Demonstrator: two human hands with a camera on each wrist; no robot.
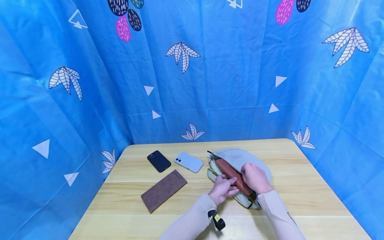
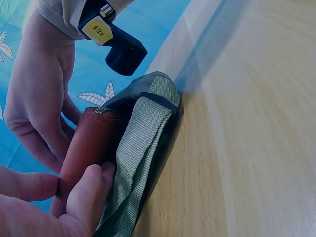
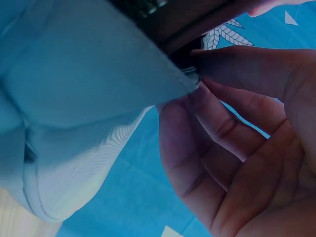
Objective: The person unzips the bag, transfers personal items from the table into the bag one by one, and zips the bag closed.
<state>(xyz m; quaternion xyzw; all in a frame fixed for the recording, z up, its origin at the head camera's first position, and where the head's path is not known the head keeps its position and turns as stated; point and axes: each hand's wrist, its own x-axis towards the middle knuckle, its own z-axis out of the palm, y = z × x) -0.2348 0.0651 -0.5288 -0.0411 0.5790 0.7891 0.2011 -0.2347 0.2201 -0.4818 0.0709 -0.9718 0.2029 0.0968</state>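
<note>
A light grey bag (image 1: 240, 157) with a pale green strap (image 2: 140, 131) lies on the table, its zipped mouth pulled apart. Sticking up lengthwise from that mouth is a reddish-brown leather wallet (image 1: 229, 170), with its lower part hidden inside. My left hand (image 1: 222, 190) holds the wallet between thumb and fingers on the near side. With thumb and fingertips, my right hand (image 1: 255, 178) pinches the edge of the bag's opening, close beside the wallet. In the right wrist view the grey fabric (image 3: 84, 74) stretches away from those fingertips.
Left of the bag, a pale blue phone (image 1: 189, 162) and a black phone (image 1: 159, 161) lie on the wooden table (image 1: 120, 206). In front of them is a flat dark brown long wallet (image 1: 164, 191). A blue patterned curtain (image 1: 231, 76) surrounds the table's back and sides.
</note>
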